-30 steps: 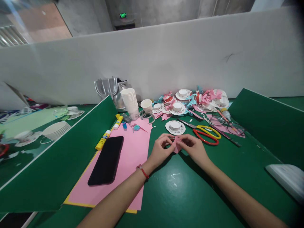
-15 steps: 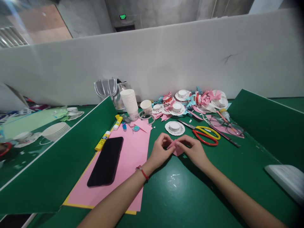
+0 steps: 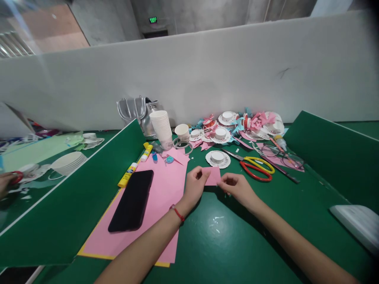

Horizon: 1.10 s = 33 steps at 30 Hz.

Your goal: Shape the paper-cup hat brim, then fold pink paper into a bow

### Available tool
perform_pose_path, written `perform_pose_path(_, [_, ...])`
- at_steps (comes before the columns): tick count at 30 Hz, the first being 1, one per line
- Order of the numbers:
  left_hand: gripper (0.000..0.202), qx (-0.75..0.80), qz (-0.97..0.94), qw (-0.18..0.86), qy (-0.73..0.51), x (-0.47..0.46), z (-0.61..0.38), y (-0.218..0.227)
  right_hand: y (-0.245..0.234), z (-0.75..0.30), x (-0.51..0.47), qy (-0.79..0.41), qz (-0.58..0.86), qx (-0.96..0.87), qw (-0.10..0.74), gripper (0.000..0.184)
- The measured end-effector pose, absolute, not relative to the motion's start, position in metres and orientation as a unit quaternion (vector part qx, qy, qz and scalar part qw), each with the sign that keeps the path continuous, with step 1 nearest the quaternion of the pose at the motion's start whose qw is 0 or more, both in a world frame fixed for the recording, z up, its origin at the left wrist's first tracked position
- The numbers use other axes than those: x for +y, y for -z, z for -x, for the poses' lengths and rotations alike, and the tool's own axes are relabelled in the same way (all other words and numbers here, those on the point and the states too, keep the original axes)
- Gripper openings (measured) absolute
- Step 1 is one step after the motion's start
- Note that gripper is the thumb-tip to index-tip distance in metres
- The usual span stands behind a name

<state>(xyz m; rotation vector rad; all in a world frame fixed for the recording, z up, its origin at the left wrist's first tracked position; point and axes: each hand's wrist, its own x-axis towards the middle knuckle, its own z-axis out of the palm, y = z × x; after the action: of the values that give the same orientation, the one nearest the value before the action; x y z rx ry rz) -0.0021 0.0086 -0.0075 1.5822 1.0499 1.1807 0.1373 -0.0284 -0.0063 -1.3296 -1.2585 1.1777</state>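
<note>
A small pink paper square (image 3: pixel 213 176) is held up just above the green table. My left hand (image 3: pixel 194 185), with a red cord bracelet at the wrist, pinches its left side between thumb and fingers. At the lower right corner my right hand (image 3: pixel 238 189) has its fingertips closed on the paper. Right behind the square lies a white fringed paper disc (image 3: pixel 218 159) with a short cup base standing in its middle. Scissors (image 3: pixel 257 169) with yellow and red handles rest to the right of that disc, blades partly apart.
Left of my arms, a black phone (image 3: pixel 132 201) lies on pink sheets (image 3: pixel 166 205) beside glue sticks (image 3: pixel 128 175). Stacked paper cups (image 3: pixel 160 128) and finished paper pieces (image 3: pixel 220 134) line the back. Green dividers (image 3: pixel 89 197) flank me; another person's hand (image 3: pixel 4 184) is beyond the left one.
The pink paper, bent between my fingertips before, is now spread flat and faces me. My right hand has shifted to its lower right corner. The other person's hand has come further into view.
</note>
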Motion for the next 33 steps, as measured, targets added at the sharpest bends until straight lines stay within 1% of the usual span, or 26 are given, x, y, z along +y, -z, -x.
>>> perform_pose_path(5, [0.031,0.432,-0.627,0.411,-0.501,0.0062,0.0004,0.0079,0.0060,-0.1333,-0.0302,-0.527,0.520,-0.524,0.421,0.017])
perform_pose_path(10, [0.026,0.417,-0.627,0.450,-0.480,0.0031,0.0003,0.0042,0.0049,-0.1342,-0.0325,-0.551,0.494,-0.540,0.400,0.018])
perform_pose_path(14, [0.023,0.428,-0.595,0.509,-0.452,0.0040,0.0017,0.0024,0.0023,-0.1345,-0.0342,-0.542,0.494,-0.521,0.437,0.022])
perform_pose_path(17, [0.027,0.400,-0.609,0.551,-0.407,0.0052,0.0012,0.0038,0.0002,-0.1338,-0.0342,-0.545,0.505,-0.480,0.466,0.023])
perform_pose_path(21, [0.025,0.386,-0.634,0.537,-0.400,0.0045,-0.0014,0.0066,-0.0007,-0.1324,-0.0332,-0.550,0.519,-0.463,0.462,0.024])
perform_pose_path(24, [0.022,0.398,-0.645,0.518,-0.397,0.0031,-0.0024,0.0069,0.0002,-0.1319,-0.0329,-0.541,0.525,-0.452,0.477,0.025])
perform_pose_path(30, [0.032,0.398,-0.651,0.528,-0.373,0.0004,-0.0019,0.0044,0.0051,-0.1320,-0.0325,-0.543,0.516,-0.436,0.498,0.032])
perform_pose_path(33, [0.030,0.381,-0.667,0.531,-0.358,-0.0008,-0.0020,0.0023,0.0069,-0.1314,-0.0323,-0.541,0.515,-0.435,0.503,0.034])
